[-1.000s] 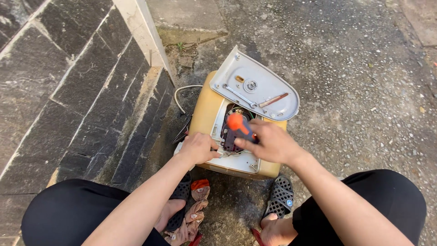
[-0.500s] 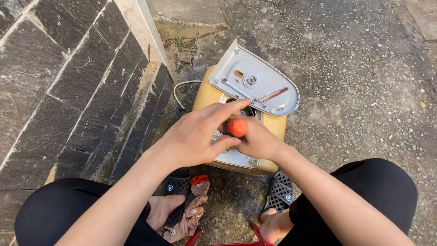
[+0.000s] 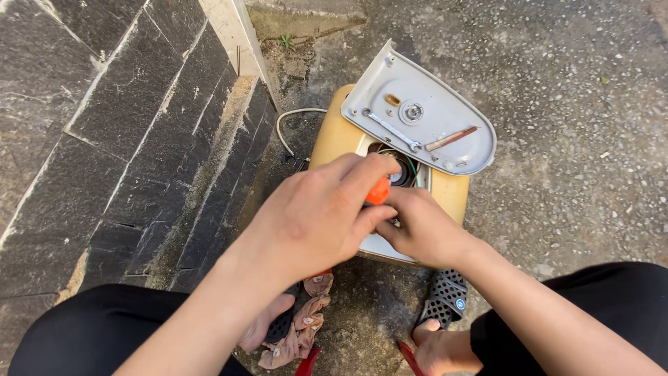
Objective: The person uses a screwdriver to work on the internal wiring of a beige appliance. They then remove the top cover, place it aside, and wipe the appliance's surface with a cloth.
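A yellow appliance [image 3: 332, 139] lies on the ground with its grey cover plate [image 3: 431, 122] swung off to the upper right. A wrench and a thin rod rest on that plate. My left hand [image 3: 316, 209] wraps around the orange handle of a screwdriver [image 3: 378, 190] over the appliance's open cavity. My right hand [image 3: 424, 226] sits just below and right of the handle, fingers curled at the tool's lower part. The screwdriver's tip is hidden by my hands.
A dark stone-tile wall [image 3: 104, 139] rises on the left. A white cable [image 3: 289, 122] loops beside the appliance. My knees and sandalled feet [image 3: 445, 299] frame the bottom. Rough concrete ground [image 3: 570, 104] stretches to the right.
My left hand lifted from the appliance's left edge and came over the screwdriver's orange handle. The right hand slid lower, beneath the handle.
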